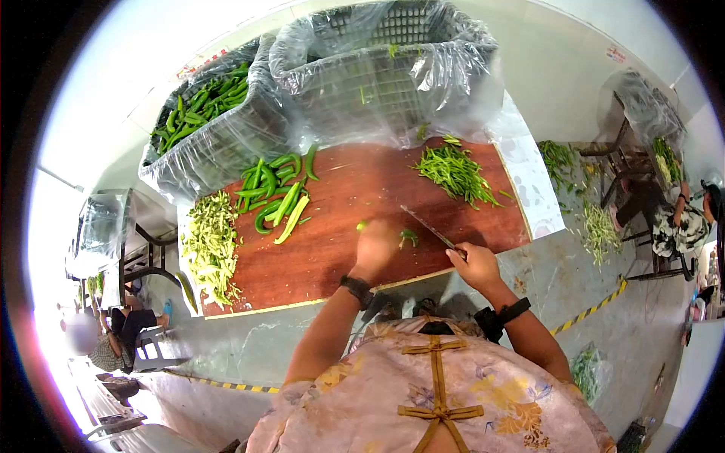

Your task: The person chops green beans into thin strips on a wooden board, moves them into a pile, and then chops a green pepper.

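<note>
My right hand (474, 264) is closed around the handle of a knife (429, 227); its narrow blade slants up and left over the red-brown board (355, 174). To its left, my left hand (379, 243) is over the board, its fingers smeared by motion. A pale green bit (362, 225) shows at that hand's left edge, and a dark green pepper piece (408, 238) lies between the hand and the knife. Whole and split green peppers (276, 189) are heaped on the board's left. Thin green pepper strips (455, 174) form a pile at the back right.
Pale seedy pepper cores (210, 245) cover the board's left end. Behind stand two plastic-lined crates, one with green peppers (202, 106), the other a larger crate (377, 83). Other people sit at far left and at right, where a person's sleeve (680, 228) shows. Yellow-black tape (593, 306) marks the floor.
</note>
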`<state>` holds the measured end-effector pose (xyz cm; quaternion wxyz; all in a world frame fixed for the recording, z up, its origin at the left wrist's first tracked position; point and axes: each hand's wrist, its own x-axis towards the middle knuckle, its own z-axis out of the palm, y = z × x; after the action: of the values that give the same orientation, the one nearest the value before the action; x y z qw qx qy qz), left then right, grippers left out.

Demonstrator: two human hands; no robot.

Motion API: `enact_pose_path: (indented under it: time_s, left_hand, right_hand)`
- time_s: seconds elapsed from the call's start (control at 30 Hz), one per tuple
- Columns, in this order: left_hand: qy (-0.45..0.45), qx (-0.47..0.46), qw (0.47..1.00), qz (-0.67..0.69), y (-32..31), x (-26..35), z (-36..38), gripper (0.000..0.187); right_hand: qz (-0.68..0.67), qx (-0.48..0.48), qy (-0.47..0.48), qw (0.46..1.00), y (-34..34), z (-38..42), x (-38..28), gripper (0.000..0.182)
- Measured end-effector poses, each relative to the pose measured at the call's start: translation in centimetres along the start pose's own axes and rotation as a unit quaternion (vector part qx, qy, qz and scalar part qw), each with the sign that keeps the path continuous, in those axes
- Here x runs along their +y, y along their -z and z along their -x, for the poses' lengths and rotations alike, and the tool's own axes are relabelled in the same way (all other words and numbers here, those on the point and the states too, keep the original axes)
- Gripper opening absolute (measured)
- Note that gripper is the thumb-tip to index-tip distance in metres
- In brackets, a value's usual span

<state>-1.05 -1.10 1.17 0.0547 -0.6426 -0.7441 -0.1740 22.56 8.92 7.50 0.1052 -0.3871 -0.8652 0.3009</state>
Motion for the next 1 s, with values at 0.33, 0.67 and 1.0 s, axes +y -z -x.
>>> enact_pose_path:
  time_s: [0.33, 0.67, 1.0]
  left_hand:
    - [-0.037, 0.095, 0.986, 0.131, -0.5, 2.9, 0.2, 0.010]
    - [-0.053, 0.138, 0.985, 0.091, 0.0, 3.0, -0.7, 0.006]
    - [-0.047, 0.125, 0.983, 0.126, 0.9, 3.0, -0.6, 0.014]
  right_hand:
    - [0.081, -0.053, 0.027, 0.995, -1.1, 0.0, -2.6, 0.039]
    - [0.064, -0.041, 0.023, 0.997, 0.0, 0.2, -3.8, 0.043]
    - [0.093, -0.086, 0.027, 0.992, 0.1, 0.4, -3.9, 0.036]
